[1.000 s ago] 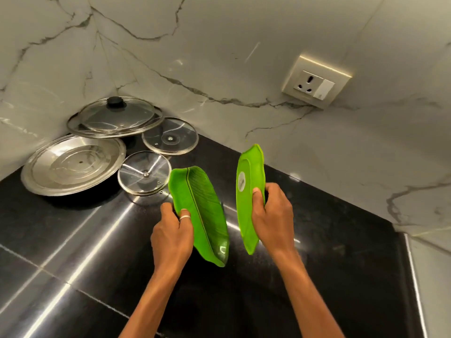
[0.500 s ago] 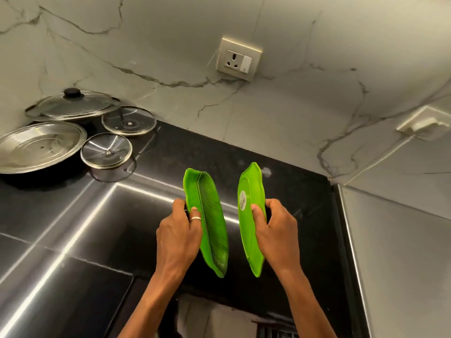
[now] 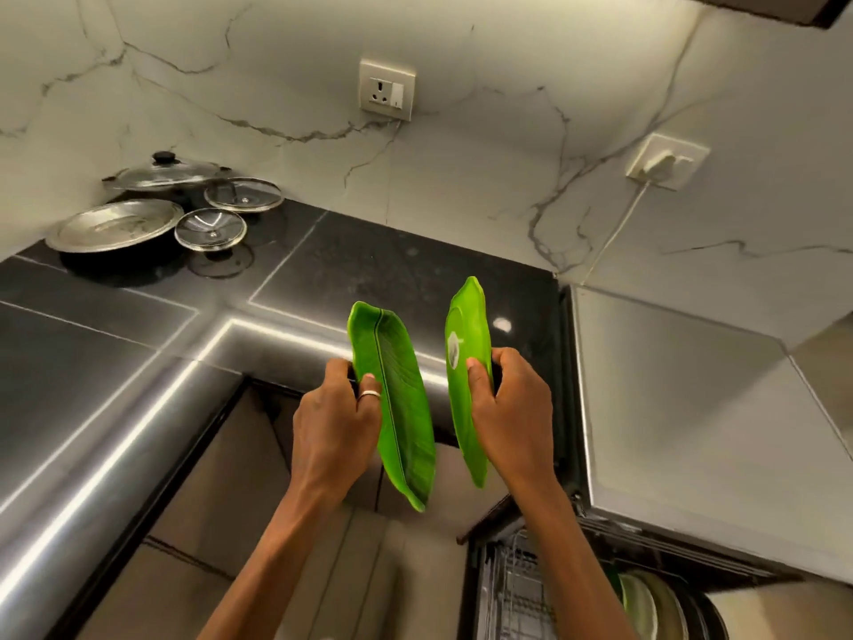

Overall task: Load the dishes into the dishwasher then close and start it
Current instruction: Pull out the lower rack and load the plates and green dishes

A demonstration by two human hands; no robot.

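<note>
Two hands (image 3: 334, 422), two plates (image 3: 398, 408), perhaps four lids (image 3: 115, 224).

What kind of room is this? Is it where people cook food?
Most likely a home kitchen. Pot lids sit on a black countertop in the corner, and a pulled-out dishwasher rack with plates standing in it shows at the bottom right.

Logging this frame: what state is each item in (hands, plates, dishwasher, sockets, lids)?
left hand: grips the left plate.
left plate: held on edge in the air, ribbed face showing.
right hand: grips the right plate.
right plate: held on edge, stickered underside showing.
dishwasher: open, rack partly loaded.
back socket: nothing plugged in.
side socket: plug inserted.
lids: resting on the counter.
</note>
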